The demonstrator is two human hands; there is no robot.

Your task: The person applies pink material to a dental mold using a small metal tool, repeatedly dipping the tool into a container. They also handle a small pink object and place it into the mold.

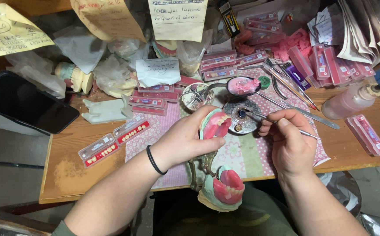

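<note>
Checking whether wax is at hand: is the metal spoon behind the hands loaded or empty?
Loaded. The spoon has a lump of pink material filling its bowl, and it lies on the patterned cloth, past the left hand.

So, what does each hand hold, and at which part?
The left hand holds the pink wax denture model around its greenish base. The right hand holds a thin metal tool at mid-shaft, like a pen.

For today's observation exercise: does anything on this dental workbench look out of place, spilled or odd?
Nothing looks spilled or broken. The bench is crowded. The left hand holds a pink wax denture model; the right hand holds a thin metal tool. One oddity: a second model overhangs the bench's front edge.
</note>
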